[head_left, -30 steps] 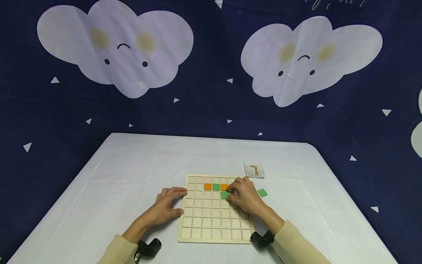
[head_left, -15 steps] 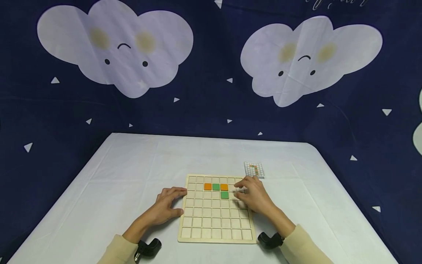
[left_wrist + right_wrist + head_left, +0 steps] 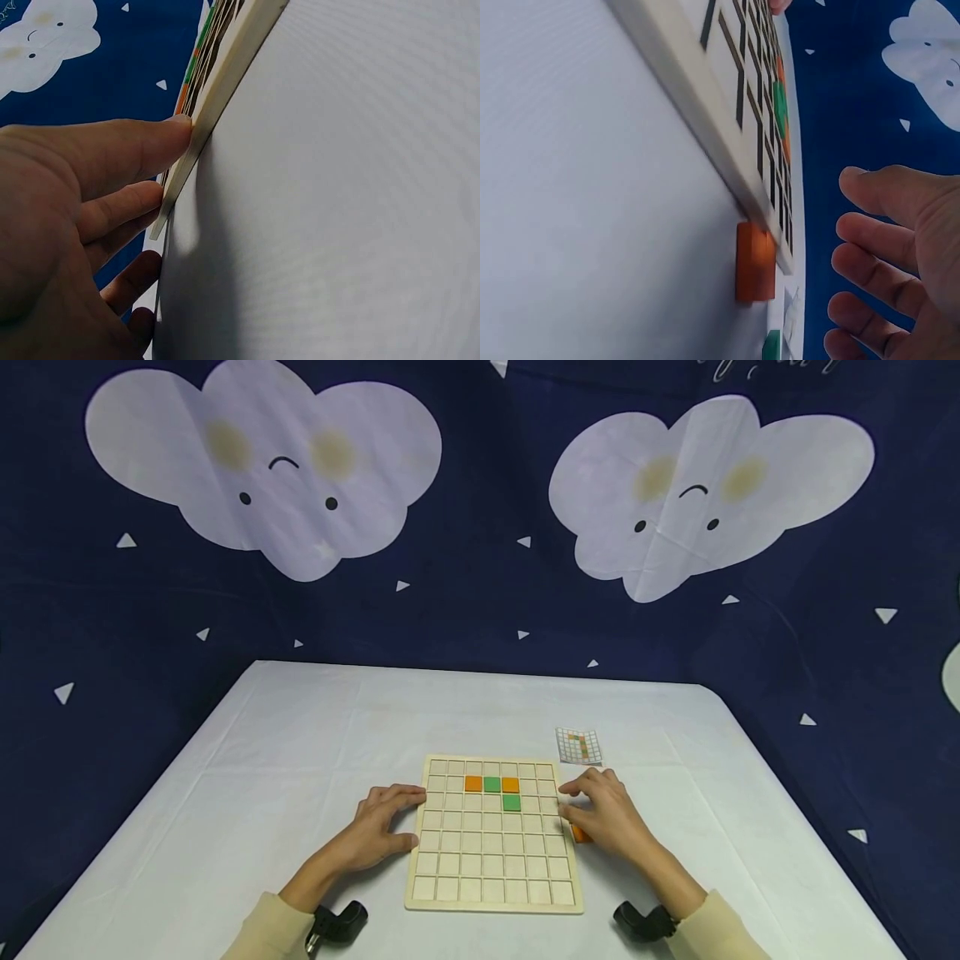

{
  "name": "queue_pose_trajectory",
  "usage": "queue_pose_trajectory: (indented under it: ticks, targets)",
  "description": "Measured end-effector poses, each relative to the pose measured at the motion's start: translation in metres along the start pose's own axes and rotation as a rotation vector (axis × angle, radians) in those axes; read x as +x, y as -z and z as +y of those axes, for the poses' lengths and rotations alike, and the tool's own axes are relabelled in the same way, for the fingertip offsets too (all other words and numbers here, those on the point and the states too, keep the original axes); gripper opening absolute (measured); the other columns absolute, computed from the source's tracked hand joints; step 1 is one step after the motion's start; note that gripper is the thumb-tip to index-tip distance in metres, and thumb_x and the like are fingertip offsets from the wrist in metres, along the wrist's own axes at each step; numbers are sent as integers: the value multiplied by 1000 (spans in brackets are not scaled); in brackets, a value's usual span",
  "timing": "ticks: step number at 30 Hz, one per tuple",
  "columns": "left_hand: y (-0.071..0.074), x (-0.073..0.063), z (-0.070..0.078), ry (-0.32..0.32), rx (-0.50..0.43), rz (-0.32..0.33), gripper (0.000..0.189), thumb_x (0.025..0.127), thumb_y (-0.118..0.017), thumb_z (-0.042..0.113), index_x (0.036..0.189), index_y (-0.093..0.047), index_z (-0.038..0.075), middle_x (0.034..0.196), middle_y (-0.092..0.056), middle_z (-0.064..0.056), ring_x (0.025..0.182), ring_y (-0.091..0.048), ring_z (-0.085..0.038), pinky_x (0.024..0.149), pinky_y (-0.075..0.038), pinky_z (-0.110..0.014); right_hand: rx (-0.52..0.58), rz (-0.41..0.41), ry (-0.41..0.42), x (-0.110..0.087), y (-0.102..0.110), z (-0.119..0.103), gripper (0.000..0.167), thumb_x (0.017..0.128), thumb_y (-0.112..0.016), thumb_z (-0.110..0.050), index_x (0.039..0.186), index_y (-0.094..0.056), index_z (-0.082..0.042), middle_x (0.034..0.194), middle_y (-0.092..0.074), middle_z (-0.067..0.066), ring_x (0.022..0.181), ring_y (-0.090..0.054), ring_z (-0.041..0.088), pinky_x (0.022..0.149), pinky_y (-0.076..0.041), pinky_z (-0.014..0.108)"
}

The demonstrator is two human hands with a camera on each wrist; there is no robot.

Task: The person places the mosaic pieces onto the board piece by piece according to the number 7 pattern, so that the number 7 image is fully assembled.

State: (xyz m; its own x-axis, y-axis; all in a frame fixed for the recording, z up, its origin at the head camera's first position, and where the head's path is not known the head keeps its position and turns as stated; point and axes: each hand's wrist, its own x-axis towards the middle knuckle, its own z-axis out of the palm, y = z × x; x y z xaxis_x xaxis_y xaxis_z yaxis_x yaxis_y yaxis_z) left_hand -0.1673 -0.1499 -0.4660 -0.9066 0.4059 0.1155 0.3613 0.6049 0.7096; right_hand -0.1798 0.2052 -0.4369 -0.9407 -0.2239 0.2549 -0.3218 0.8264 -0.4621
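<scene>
A wooden grid board (image 3: 460, 865) lies on the white table. Along one of its upper rows sit an orange tile (image 3: 473, 783), a green tile (image 3: 492, 784) and a second orange tile (image 3: 510, 785); another green tile (image 3: 512, 802) is directly below the last. My left hand (image 3: 381, 828) touches the board's left edge with extended fingers and thumb. Past the right edge hovers my right hand (image 3: 609, 816), fingers and thumb apart, holding nothing. Partly under it, loose orange (image 3: 581, 834) shows beside the board. The right wrist view also has a loose green tile (image 3: 772, 345), which the hand hides from the head view.
Beyond the board's upper right corner lies a small pattern card (image 3: 578, 747) with a printed grid and coloured squares. A dark blue cloth (image 3: 480, 602) with clouds hangs behind the table (image 3: 300, 718). Both wrists wear black camera mounts (image 3: 341, 922).
My right hand has let go of the lower green tile, left in its square, and moved right off the board, exposing the right-hand columns. It now covers the loose green tile. My left hand stays put.
</scene>
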Motion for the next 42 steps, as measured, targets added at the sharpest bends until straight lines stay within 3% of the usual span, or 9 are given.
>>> queue_pose_trajectory:
  ticks: [20, 42]
  targets:
    - [0, -1, 0, -5, 6, 2, 56, 77, -73, 14, 129, -55, 7, 139, -49, -3, 118, -37, -23, 95, -22, -46, -33, 12, -52, -32, 3, 21, 22, 71, -79, -22, 92, -73, -19, 90, -61, -10, 84, -42, 8, 76, -34, 29]
    - [0, 0, 1, 0, 9, 2, 56, 77, -73, 14, 129, -56, 7, 138, -50, -4, 121, -36, -25, 95, -22, -47, -23, -32, -123, -40, 0, 24, 20, 70, -80, -22, 88, -72, -24, 87, -59, -14, 84, -42, 8, 76, -33, 29]
